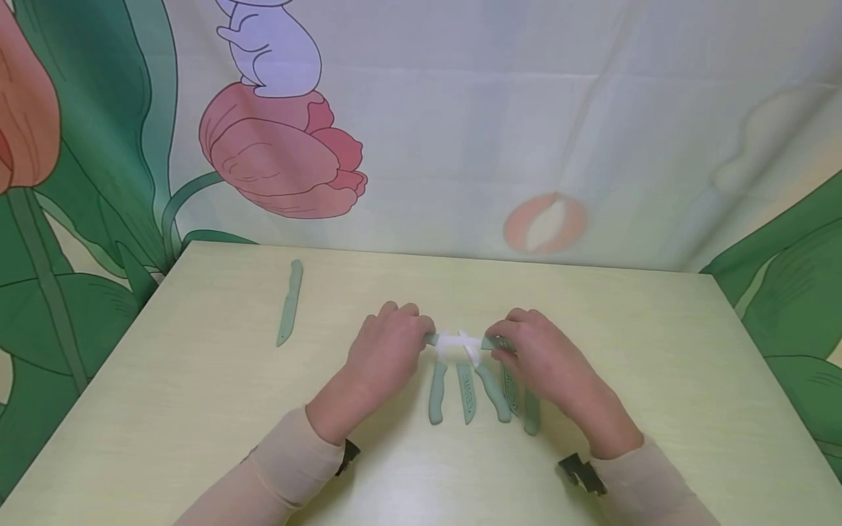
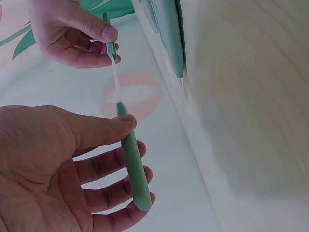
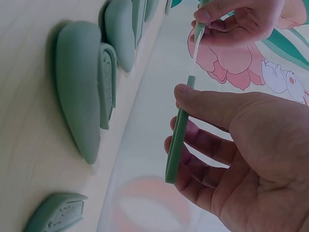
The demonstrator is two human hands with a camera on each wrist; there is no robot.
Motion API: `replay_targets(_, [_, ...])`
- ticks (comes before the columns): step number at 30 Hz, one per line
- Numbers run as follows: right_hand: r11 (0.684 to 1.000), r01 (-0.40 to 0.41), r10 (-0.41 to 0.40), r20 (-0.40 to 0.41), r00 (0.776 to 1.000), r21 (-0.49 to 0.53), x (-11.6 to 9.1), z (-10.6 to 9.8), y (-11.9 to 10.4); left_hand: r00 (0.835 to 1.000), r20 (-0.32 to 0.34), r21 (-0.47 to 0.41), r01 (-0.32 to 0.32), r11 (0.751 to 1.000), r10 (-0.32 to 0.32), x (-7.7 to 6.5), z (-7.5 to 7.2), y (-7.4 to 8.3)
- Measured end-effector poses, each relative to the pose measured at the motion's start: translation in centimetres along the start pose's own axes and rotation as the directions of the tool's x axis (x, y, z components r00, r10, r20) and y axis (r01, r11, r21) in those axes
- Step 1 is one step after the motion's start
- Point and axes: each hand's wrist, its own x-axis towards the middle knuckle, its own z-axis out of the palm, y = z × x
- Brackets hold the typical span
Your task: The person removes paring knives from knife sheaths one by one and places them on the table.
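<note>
My left hand (image 1: pixel 388 351) grips the green handle (image 2: pixel 135 169) of a small knife with a white blade (image 1: pixel 457 340) pointing right. The thumb lies along the top of that handle, fingers beneath. In my right hand (image 1: pixel 542 354) a green blade sheath (image 3: pixel 178 135) is pinched between thumb and fingers. The blade's tip is right at the sheath's mouth, both held over the table. Just below the hands lie a green-handled knife (image 1: pixel 437 394), another knife (image 1: pixel 495 394) angled beside it, a loose sheath (image 1: pixel 466 394) between them, and a further sheath (image 1: pixel 510 391) partly behind my right hand.
Another green handle (image 1: pixel 531 415) lies below my right hand. Apart at the far left of the pale table (image 1: pixel 197 409) is a knife in its green sheath (image 1: pixel 289 303). A printed curtain (image 1: pixel 447 146) hangs along the table's back edge.
</note>
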Motion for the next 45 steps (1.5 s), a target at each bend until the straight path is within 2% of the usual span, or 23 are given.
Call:
replay_targets(6, [1.000,-0.005,0.005,0.007,1.000,0.010,0.0,-0.1,0.1,1.000,0.001,-0.007,0.003,1.000,-0.003,0.0,0.0,-0.1])
replay_targets(24, [1.000,-0.012,0.012,0.007,1.000,0.020,-0.1,-0.4,0.4,0.997,0.042,-0.049,0.072,0.996,-0.070,0.4,-0.3,-0.3])
replay_targets(32, [0.999,-0.029,0.028,0.035,0.999,0.017,0.1,-0.3,0.4,0.994,0.043,-0.051,0.100,0.994,-0.098,0.6,-0.4,-0.6])
replay_targets(45, [0.997,-0.078,0.076,0.094,0.993,0.018,0.8,-0.5,-0.4,0.985,0.068,-0.078,0.162,0.984,-0.157,-0.1,-0.6,-1.2])
